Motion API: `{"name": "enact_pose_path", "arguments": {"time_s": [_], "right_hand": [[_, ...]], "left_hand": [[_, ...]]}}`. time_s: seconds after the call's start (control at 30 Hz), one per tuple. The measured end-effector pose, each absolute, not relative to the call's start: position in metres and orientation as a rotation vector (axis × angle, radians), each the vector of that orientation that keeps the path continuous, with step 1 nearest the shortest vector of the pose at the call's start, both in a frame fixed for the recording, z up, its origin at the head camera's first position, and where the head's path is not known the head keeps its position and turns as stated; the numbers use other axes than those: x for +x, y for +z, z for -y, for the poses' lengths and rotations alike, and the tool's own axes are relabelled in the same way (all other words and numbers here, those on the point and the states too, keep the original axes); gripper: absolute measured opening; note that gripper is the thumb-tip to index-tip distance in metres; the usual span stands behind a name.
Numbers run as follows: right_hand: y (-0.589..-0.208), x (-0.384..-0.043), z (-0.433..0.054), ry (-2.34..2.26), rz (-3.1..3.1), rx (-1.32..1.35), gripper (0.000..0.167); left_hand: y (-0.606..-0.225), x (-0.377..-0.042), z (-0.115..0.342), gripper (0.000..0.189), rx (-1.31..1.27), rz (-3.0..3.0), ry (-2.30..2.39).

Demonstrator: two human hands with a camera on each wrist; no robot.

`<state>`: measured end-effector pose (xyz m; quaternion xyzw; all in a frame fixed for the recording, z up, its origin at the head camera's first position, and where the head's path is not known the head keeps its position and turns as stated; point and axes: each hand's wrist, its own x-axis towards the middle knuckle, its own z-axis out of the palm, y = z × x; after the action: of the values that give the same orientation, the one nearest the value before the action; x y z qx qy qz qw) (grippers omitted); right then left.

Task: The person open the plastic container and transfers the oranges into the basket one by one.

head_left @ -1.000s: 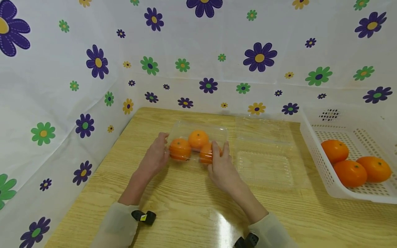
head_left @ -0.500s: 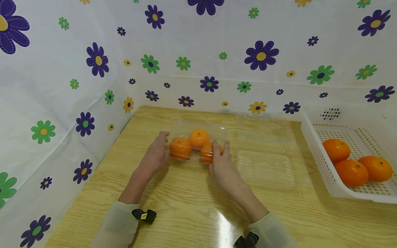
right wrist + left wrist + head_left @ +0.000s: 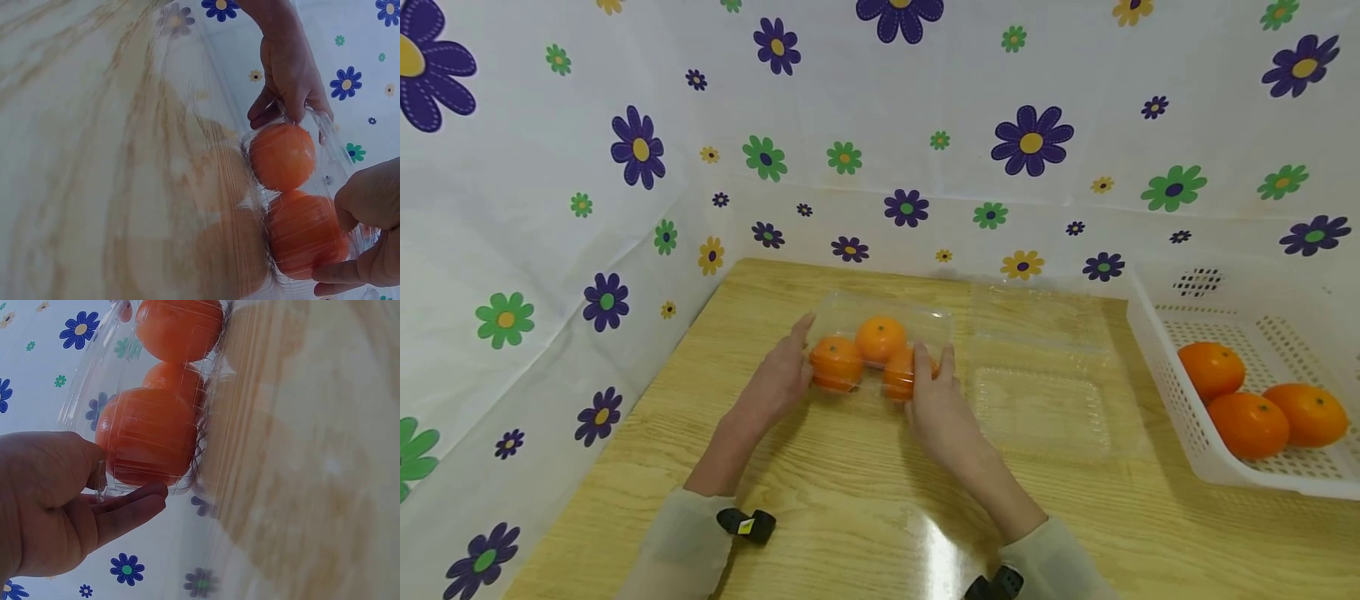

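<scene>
A clear plastic clamshell box [image 3: 838, 310] with three oranges [image 3: 881, 337] inside sits on the wooden table in the head view, its lid down over the fruit. My left hand [image 3: 780, 372] grips the box's left end. In the left wrist view that hand [image 3: 59, 503] has its thumb at the rim and its other fingers along the end wall. My right hand [image 3: 946, 421] holds the opposite end, fingers lying over the right-hand orange. Thumb and fingers of the right hand [image 3: 375, 228] are around the box's edge in the right wrist view.
Right of the box lies a second clear clamshell [image 3: 1041, 408], spread open on the table [image 3: 842, 500]. A white perforated basket [image 3: 1180, 417] with three more oranges [image 3: 1247, 425] stands at the far right. A flower-print cloth [image 3: 820, 100] hangs behind and on the left.
The left index finger now reaches slightly farther up along the box's left end. Box, oranges and right hand stay almost in place.
</scene>
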<state>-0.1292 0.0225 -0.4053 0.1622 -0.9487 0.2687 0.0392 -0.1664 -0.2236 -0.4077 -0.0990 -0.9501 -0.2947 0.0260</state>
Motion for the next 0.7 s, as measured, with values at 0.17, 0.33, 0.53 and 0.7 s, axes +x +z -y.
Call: {"name": "enact_pose_path", "arguments": {"time_s": [0.17,0.33,0.53,0.7], "right_hand": [[-0.4085,-0.1280,-0.0219,0.804,2.893,0.501,0.070],[-0.4089,-0.1258,-0.0211,0.794,2.911,0.513,0.067],[-0.4070,-0.1240,-0.0212,0.817,2.923,0.515,0.064],[-0.4092,-0.1243,-0.0191,0.806,2.906,0.482,0.060]], "left_hand": [[-0.4098,-0.1663,0.2243,0.069,-0.375,2.942,-0.830],[-0.4097,-0.1657,0.2253,0.070,-0.382,2.960,-0.819],[-0.4066,-0.1652,0.2253,0.069,-0.381,2.976,-0.861],[-0.4066,-0.1641,0.2254,0.069,-0.405,2.969,-0.869]]}}
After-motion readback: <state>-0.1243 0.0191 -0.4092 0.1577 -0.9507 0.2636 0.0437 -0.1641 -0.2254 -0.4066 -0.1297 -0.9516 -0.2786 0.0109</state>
